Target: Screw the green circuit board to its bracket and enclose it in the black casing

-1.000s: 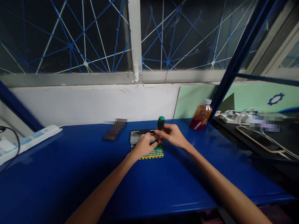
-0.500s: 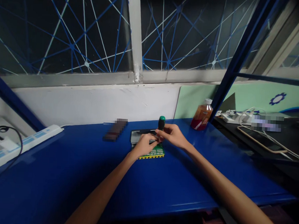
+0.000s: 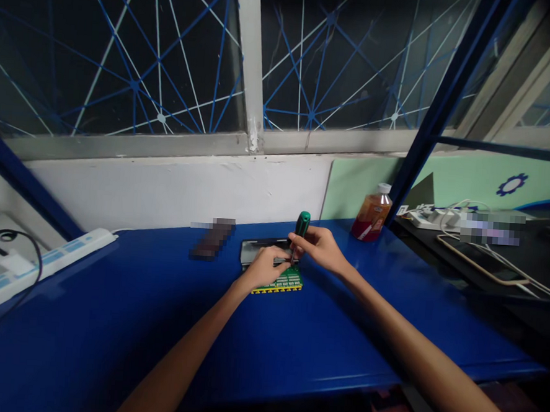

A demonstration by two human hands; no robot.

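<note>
My right hand (image 3: 321, 249) is closed around a screwdriver (image 3: 303, 222) with a green and black handle. Its shaft points down at the far part of a green circuit board (image 3: 290, 280) with a yellow toothed near edge, and the handle leans slightly right. My left hand (image 3: 266, 267) lies over the board's left side, thumb and forefinger drawn together beside the screwdriver's tip. Whatever those fingers pinch is too small or hidden. Behind the board is an open dark case (image 3: 250, 252) with a grey inside, partly covered by my left hand.
A blurred-out dark flat object (image 3: 212, 239) lies left of the case on the blue table (image 3: 156, 323). At the back right stands a drink bottle (image 3: 372, 213). A white power strip (image 3: 76, 253) runs along the left; a phone (image 3: 481, 259) and cables lie on the black surface at right.
The screwdriver's handle has tipped a little to the right from nearly upright, and my right hand has shifted slightly with it. My left hand stays over the board.
</note>
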